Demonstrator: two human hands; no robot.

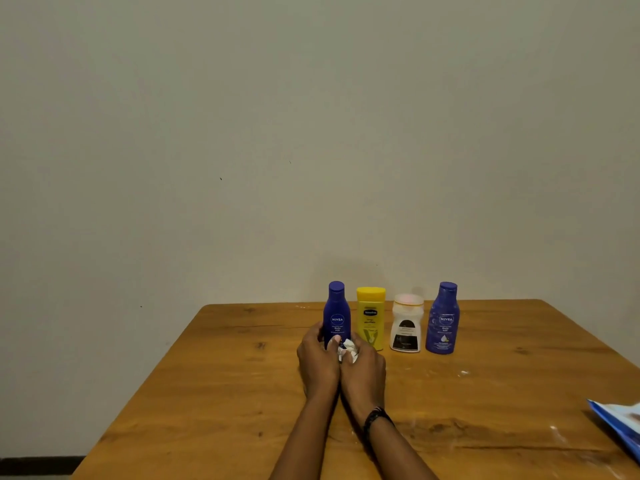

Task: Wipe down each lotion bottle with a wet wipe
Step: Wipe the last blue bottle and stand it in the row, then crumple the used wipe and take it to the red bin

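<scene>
Several lotion bottles stand in a row near the far edge of the wooden table (242,393). From the left: a blue bottle (336,311), a yellow bottle (371,315), a white bottle with a dark label (407,323) and a second blue bottle (444,318). My left hand (318,365) grips the lower part of the left blue bottle, which stands upright. My right hand (365,372) presses a crumpled white wet wipe (349,349) against the base of that bottle. Both hands touch each other.
A blue and white wipe packet (620,427) lies at the table's right edge, partly cut off by the frame. Small white specks (464,373) lie on the table to the right. A plain wall rises right behind the bottles.
</scene>
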